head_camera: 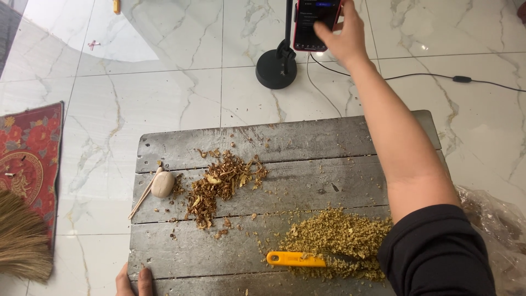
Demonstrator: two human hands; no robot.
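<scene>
My right hand (342, 34) reaches far forward and touches the screen of a red-cased phone (315, 22) mounted on a black stand (276, 68). My left hand (133, 282) rests with its fingers on the near left edge of a grey wooden board (307, 140). On the board lie a pile of brown dried shavings (222, 183), a heap of finely chopped greenish bits (337, 238) and a knife with a yellow handle (296, 259), its blade buried in the heap. A pale rounded piece (163, 184) and a thin stick (143, 194) sit at the board's left.
The board lies on a white marble-tiled floor (164, 82). A red patterned rug (30, 159) and a straw broom (19, 235) are at the left. A black cable (438, 77) runs across the floor at the back right. Crumpled clear plastic (493, 219) lies at the right.
</scene>
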